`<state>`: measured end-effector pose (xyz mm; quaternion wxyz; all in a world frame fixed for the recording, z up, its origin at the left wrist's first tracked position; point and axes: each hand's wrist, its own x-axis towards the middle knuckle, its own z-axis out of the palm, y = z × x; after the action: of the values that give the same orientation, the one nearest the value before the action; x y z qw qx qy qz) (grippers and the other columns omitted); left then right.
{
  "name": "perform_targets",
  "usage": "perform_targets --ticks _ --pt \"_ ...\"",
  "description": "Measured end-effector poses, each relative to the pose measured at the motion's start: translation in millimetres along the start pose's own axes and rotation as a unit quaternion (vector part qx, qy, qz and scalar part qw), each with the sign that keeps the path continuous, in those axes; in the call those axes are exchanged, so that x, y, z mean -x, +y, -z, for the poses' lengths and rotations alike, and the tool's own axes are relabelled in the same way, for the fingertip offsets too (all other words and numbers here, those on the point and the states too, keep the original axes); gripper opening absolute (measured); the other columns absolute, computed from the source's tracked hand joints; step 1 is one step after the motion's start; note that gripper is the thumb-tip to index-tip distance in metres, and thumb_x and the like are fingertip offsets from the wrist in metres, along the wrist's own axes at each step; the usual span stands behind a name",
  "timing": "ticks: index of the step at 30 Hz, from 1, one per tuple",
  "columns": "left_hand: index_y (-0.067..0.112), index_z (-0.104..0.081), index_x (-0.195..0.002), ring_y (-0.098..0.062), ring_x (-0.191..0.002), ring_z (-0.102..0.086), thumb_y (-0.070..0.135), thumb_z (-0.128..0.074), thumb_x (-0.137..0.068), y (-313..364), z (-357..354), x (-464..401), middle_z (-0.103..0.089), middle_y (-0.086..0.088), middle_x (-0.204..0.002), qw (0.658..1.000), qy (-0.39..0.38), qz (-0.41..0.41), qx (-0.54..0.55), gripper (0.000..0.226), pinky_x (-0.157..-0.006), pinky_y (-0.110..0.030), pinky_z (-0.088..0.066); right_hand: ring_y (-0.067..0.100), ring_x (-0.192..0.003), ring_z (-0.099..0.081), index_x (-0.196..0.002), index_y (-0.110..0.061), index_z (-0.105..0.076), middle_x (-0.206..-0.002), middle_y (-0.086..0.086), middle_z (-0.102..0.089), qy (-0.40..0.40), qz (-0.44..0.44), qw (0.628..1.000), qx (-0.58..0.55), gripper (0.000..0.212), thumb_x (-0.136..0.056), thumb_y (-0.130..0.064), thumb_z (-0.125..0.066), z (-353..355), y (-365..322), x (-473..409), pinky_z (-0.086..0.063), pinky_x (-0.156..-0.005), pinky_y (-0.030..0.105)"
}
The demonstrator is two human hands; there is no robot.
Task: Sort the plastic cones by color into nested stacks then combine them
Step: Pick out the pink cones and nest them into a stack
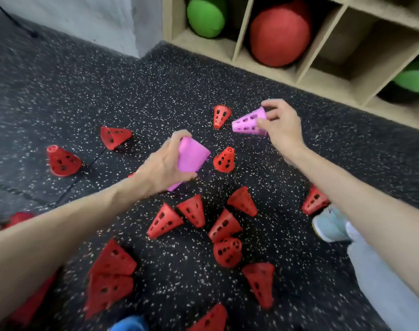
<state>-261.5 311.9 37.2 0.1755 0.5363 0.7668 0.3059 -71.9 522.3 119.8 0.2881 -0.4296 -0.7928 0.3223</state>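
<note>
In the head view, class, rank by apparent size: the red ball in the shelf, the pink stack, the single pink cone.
1. red ball
2. pink stack, in the left hand
3. single pink cone, in the right hand

Distances differ, so this ranks appearance only.

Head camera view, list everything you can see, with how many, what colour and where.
Pink stack: one nested stack, pink, in the left hand.
Pink cone: one, pink, in the right hand.
Red cones: well over a dozen, red, scattered on the floor.
Floor: black, speckled.
Shelf: tan cubbies, top right.
Balls: one red, two green, in the cubbies.
Shoe: light blue, right.
Left hand: grips the pink stack.
Right hand: holds the pink cone.
</note>
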Motion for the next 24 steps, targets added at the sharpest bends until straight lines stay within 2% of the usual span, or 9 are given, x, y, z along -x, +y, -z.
perform_targets --ticks 2,5,7,9,12,16,20,22,24 --pt "0.03 -0.025 -0.145 -0.032 -0.113 -0.058 0.034 -0.086 -0.079 22 30 18 -0.044 -0.01 -0.15 0.999 0.02 -0.021 -0.014 0.09 -0.093 -0.046 -0.051 -0.012 -0.073 -0.064 -0.131 -0.021 -0.062 -0.093 -0.009 -0.072 -0.006 0.017 1.0 0.006 0.041 -0.093 -0.008 -0.07 22 -35 20 -0.047 -0.062 0.008" --pt "0.028 -0.025 -0.144 -0.033 -0.106 -0.062 0.035 -0.085 -0.079 59 69 47 -0.047 -0.012 -0.142 0.997 0.048 -0.06 -0.017 0.089 -0.089 -0.048 -0.055 0.004 -0.088 -0.068 -0.13 -0.021 -0.063 -0.093 -0.005 -0.072 -0.017 0.047 0.999 -0.001 0.043 -0.09 -0.008 -0.071 44 -88 58 -0.053 -0.079 0.019" --pt "0.03 -0.024 -0.144 -0.027 -0.095 -0.065 0.034 -0.084 -0.079 83 87 72 -0.051 -0.01 -0.135 0.995 0.05 -0.081 -0.008 0.089 -0.078 -0.047 -0.06 0.007 -0.09 -0.069 -0.13 -0.021 -0.063 -0.091 -0.005 -0.072 -0.019 0.067 0.997 -0.015 0.044 -0.089 -0.009 -0.073 54 -118 85 -0.051 -0.079 0.018" --pt "0.03 -0.024 -0.145 -0.022 -0.094 -0.065 0.036 -0.084 -0.078 104 98 100 -0.052 -0.006 -0.132 0.992 0.048 -0.112 -0.01 0.09 -0.079 -0.047 -0.059 0.008 -0.087 -0.069 -0.13 -0.019 -0.065 -0.089 -0.003 -0.071 -0.033 0.082 0.996 -0.026 0.045 -0.087 -0.009 -0.075 63 -139 114 -0.053 -0.076 0.021" --pt "0.029 -0.025 -0.145 -0.02 -0.104 -0.06 0.04 -0.084 -0.077 126 106 145 -0.051 0.0 -0.133 0.988 0.051 -0.147 -0.023 0.091 -0.088 -0.047 -0.055 0.022 -0.086 -0.073 -0.124 -0.02 -0.069 -0.092 0.013 -0.073 -0.069 0.088 0.991 -0.078 0.044 -0.081 -0.009 -0.074 70 -153 167 -0.062 -0.081 0.041" --pt "0.031 -0.025 -0.147 -0.023 -0.111 -0.06 0.042 -0.085 -0.077 134 112 205 -0.048 0.003 -0.144 0.986 0.026 -0.155 -0.051 0.093 -0.088 -0.044 -0.053 0.012 -0.074 -0.069 -0.123 -0.018 -0.07 -0.081 0.002 -0.07 -0.135 0.089 0.979 -0.121 0.042 -0.086 0.0 -0.074 73 -160 240 -0.057 -0.074 0.028" --pt "0.035 -0.025 -0.149 -0.023 -0.115 -0.06 0.046 -0.082 -0.079 136 110 255 -0.048 0.004 -0.148 0.988 -0.005 -0.14 -0.071 0.092 -0.089 -0.042 -0.052 0.002 -0.074 -0.066 -0.128 -0.014 -0.07 -0.076 -0.01 -0.069 -0.189 0.087 0.969 -0.134 0.039 -0.091 -0.002 -0.071 75 -159 297 -0.057 -0.076 0.022" --pt "0.037 -0.024 -0.151 -0.022 -0.117 -0.059 0.048 -0.081 -0.08 138 105 273 -0.049 0.004 -0.147 0.988 -0.005 -0.132 -0.079 0.091 -0.088 -0.038 -0.049 0.0 -0.076 -0.064 -0.127 -0.016 -0.071 -0.079 -0.009 -0.069 -0.203 0.082 0.965 -0.147 0.036 -0.094 -0.002 -0.068 74 -156 317 -0.055 -0.076 0.019" --pt "0.035 -0.024 -0.152 -0.021 -0.12 -0.057 0.049 -0.08 -0.082 137 99 290 -0.05 0.003 -0.149 0.988 -0.005 -0.126 -0.086 0.091 -0.09 -0.039 -0.049 0.004 -0.083 -0.064 -0.124 -0.018 -0.073 -0.089 0.002 -0.073 -0.219 0.063 0.958 -0.172 0.032 -0.096 -0.004 -0.066 72 -153 332 -0.058 -0.082 0.028"
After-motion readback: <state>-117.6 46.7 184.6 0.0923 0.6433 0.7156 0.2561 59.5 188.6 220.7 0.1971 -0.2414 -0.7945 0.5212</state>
